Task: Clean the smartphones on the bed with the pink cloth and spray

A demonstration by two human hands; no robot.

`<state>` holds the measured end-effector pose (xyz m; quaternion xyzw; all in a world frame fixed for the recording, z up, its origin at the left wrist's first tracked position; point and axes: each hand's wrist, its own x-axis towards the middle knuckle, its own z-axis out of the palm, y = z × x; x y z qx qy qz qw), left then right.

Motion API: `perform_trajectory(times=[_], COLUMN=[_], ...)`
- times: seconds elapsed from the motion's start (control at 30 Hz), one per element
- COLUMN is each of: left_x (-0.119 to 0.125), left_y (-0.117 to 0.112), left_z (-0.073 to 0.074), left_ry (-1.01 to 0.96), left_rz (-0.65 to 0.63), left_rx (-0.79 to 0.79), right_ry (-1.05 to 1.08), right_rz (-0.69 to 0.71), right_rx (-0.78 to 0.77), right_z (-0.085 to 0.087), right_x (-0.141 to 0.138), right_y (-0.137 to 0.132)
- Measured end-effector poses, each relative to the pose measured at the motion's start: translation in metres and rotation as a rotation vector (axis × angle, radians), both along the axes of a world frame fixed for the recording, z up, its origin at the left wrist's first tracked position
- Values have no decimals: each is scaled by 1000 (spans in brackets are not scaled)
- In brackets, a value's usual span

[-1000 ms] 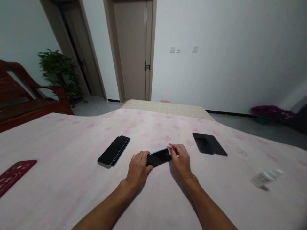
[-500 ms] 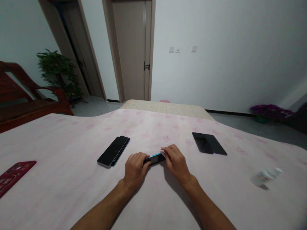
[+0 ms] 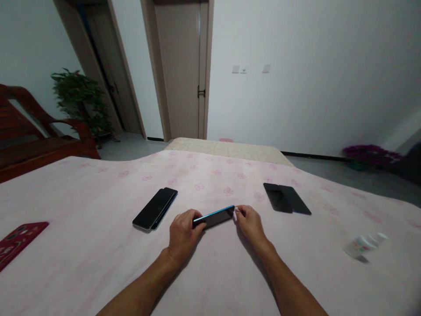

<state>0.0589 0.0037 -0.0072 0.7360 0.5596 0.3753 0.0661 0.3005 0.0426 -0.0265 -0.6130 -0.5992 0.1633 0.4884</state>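
Note:
A black phone with a blue edge [image 3: 215,217] lies tilted on the pink flowered cloth [image 3: 98,263], its far edge raised. My left hand [image 3: 182,235] grips its left end with fingers curled round it. My right hand [image 3: 250,221] is closed at the phone's right end, pinching a small white wipe or tab [image 3: 236,210] against it. Both forearms rest low over the cloth.
Another black phone [image 3: 154,208] lies to the left, two dark phones or screens [image 3: 286,198] side by side to the right. A red phone case [image 3: 18,239] is at far left, a small white bottle [image 3: 363,245] lying at right. Wooden chair, plant and doors stand beyond.
My right hand slid left over the phone's screen, then back to its right end. The phone has tipped up more on edge. My left hand kept its grip.

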Motion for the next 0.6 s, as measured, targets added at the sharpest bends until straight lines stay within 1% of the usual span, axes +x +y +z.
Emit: perform_trajectory(times=[0.07, 0.17, 0.2, 0.27, 0.33, 0.4, 0.5, 0.6], left_x=[-1, -3, -3, -4, -3, -2, -2, -4], left_y=[2, 4, 5, 4, 3, 1, -1, -1], left_z=[1, 1, 0, -3, -6, -8, -7, -4], left_ry=[-15, -23, -26, -30, -19, -2, 11, 36], left_rz=[41, 89, 94, 91, 76, 39, -19, -34], left_rx=[-63, -154, -171, -158, -78, 35, 183, 295], right_ry=[27, 46, 24, -52, -127, -188, -265, -315], right_rz=[-21, -64, -46, 49, 154, 245, 369, 448], right_rx=[9, 169, 219, 277, 308, 327, 346, 381], right_z=[-1, 11, 16, 26, 33, 37, 40, 40], right_x=[0, -7, -10, -20, -31, -44, -63, -71], right_y=[0, -3, -5, -12, -20, -31, -46, -51])
